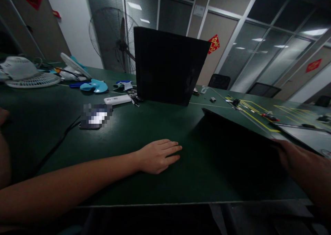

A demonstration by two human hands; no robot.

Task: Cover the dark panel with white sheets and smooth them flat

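My left hand (pixel 159 155) lies flat, palm down, on the dark green table (pixel 124 180), fingers together and pointing right, holding nothing. My right hand (pixel 289 154) is at the right, its fingers on the near right edge of a dark flat panel (pixel 232 138) that lies on the table and lifts slightly at its far end. Whether the hand grips the panel or only rests on it is unclear in the dim light. A tall black panel (pixel 168 66) stands upright behind both hands.
Fan parts lie at the far left: a white grille (pixel 32 80), blue blades (pixel 94 86), a white bar-shaped device (pixel 117 99). A black cable (pixel 60 138) crosses the left side. Yellow-taped markings (pixel 254 119) and small tools sit at the right. A standing fan (pixel 116 42) is behind.
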